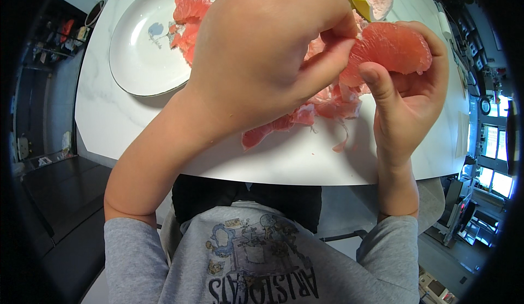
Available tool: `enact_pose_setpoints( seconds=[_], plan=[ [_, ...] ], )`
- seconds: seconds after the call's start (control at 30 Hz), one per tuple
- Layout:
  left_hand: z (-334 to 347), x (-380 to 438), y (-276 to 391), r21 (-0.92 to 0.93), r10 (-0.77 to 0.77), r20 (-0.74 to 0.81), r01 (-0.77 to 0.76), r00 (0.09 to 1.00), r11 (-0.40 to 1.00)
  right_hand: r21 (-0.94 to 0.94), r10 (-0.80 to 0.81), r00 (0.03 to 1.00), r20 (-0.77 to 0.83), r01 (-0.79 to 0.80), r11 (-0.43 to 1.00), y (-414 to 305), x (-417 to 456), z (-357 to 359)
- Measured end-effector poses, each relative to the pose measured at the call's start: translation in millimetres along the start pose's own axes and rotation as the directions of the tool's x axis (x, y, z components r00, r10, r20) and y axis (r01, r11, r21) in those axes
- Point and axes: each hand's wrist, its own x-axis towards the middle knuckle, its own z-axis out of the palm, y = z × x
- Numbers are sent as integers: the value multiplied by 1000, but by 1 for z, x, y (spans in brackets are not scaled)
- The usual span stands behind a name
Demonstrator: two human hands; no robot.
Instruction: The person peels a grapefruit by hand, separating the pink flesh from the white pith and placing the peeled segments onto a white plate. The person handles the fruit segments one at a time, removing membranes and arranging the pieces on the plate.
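Observation:
My right hand [409, 99] holds a peeled red pomelo segment [393, 48] between its thumb and curled fingers, at the upper right. The thumb and a finger of my left hand [262, 54] pinch at that segment's left edge; its other fingers are hidden under the hand. Below and behind the hands lie torn membrane and pulp pieces [335, 101] on the white table [254, 165]. To the left, a white oval plate [135, 58] with a dark rim carries peeled pomelo flesh [190, 9], partly covered by my left hand.
Yellow-green pomelo rind pieces [378, 7] with pinkish pith lie at the table's far side. The table's near edge runs just in front of my body. A grey chair [428, 201] shows beyond my right forearm, and a dark surface [61, 197] lies at lower left.

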Motion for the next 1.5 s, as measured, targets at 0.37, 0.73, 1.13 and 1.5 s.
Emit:
enact_pose_setpoints(
  seconds=[0.37, 0.73, 1.13, 1.5],
  plan=[
    [0, 0, 1, -7, -2, -10, 2, 1000, 1000, 63, 67, 997, 24, -68, 996, -3, 0, 1],
    [0, 0, 0, -14, 8, -34, -8, 999, 1000, 427, 221, 948, 228, -301, 852, -1, 2, -16],
    [1, 4, 0, -22, 25, -69, -26, 997, 999, 688, 337, 890, 308, -453, 567, 8, 9, -8],
    [4, 5, 1, -12, 33, -75, -34, 997, 999, 432, 251, 946, 207, -318, 844, 16, 9, -17]
  ],
)
